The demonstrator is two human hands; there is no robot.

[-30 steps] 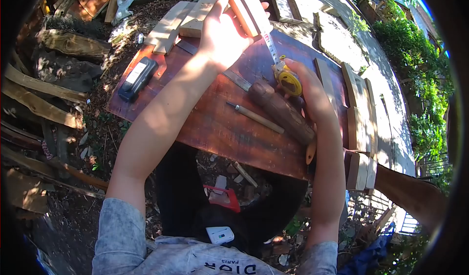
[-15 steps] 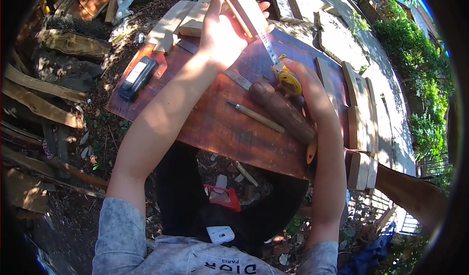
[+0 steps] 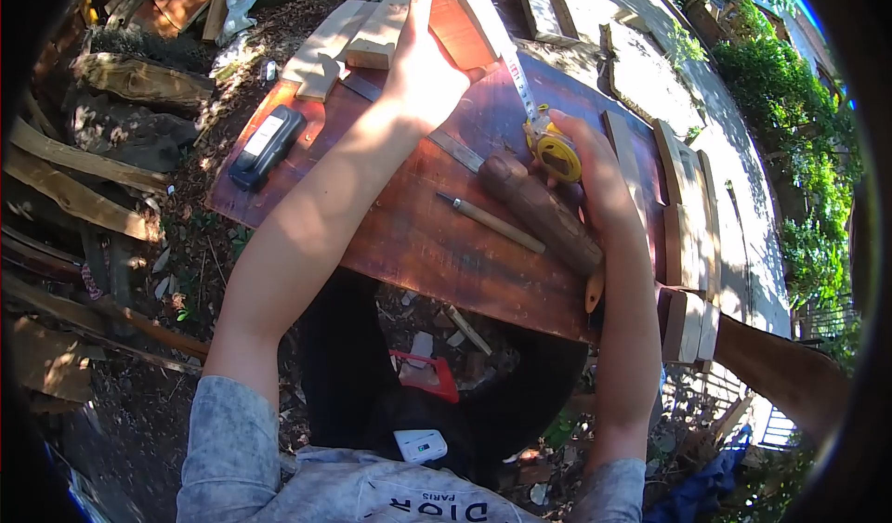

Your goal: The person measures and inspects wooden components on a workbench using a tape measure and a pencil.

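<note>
In the head view my left hand (image 3: pixel 425 75) holds a wooden block (image 3: pixel 465 23) at the top, thumb along its left side; its other fingers are mostly hidden behind the wood. My right hand (image 3: pixel 587 156) grips a yellow tape measure (image 3: pixel 557 154). A short length of the white blade (image 3: pixel 518 79) runs from the case up to the block's lower right edge. Below the tape, a dark wooden mallet (image 3: pixel 539 212) lies on the reddish board (image 3: pixel 400 244). Beside it is a chisel (image 3: pixel 491 222) with a wooden handle. A metal ruler (image 3: pixel 453 151) reaches the mallet's upper end.
A black case (image 3: pixel 266 149) lies at the board's left edge. Cut wood pieces (image 3: pixel 321 54) rest at its far left corner, and more wooden blocks (image 3: pixel 686 235) line the right side. An orange handle (image 3: pixel 593 293) is near my right forearm. Logs (image 3: pixel 139 84) lie on the left.
The block in my left hand has turned, so its broad reddish face now shows. My right hand and the tape measure have shifted slightly right.
</note>
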